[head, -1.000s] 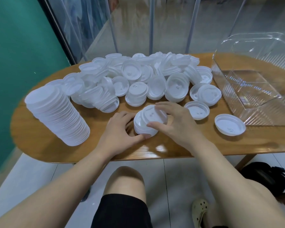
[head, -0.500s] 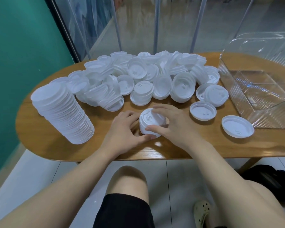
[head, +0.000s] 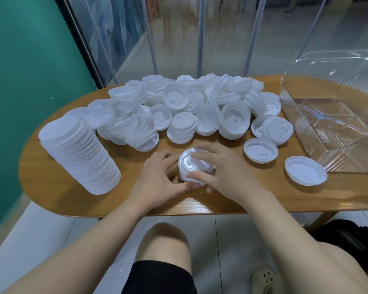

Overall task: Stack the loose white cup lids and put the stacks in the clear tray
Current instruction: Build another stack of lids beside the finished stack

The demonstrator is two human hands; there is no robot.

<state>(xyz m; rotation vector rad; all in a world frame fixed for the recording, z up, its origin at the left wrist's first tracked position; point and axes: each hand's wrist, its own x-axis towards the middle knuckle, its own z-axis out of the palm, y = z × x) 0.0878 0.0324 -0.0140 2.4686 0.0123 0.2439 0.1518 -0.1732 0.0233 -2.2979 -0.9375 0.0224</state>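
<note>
A small stack of white lids (head: 188,168) stands on the wooden table (head: 51,187) near its front edge. My left hand (head: 160,177) grips it from the left, and my right hand (head: 219,168) grips it from the right with fingers over its top. A tall leaning stack of lids (head: 79,153) stands at the left. A big heap of loose lids (head: 189,109) covers the back of the table. Two single lids (head: 260,152) (head: 305,174) lie upside down at the right. The clear tray (head: 336,132) sits at the right with no lids in it.
A green wall (head: 30,60) rises at the left and glass panels (head: 200,35) stand behind the table. My knee (head: 162,240) shows below the table edge. A dark bag (head: 348,238) and a shoe (head: 263,281) are on the tiled floor.
The top lid was tilted on the small stack a second ago; it now sits pressed down flush. Both hands stay around the stack.
</note>
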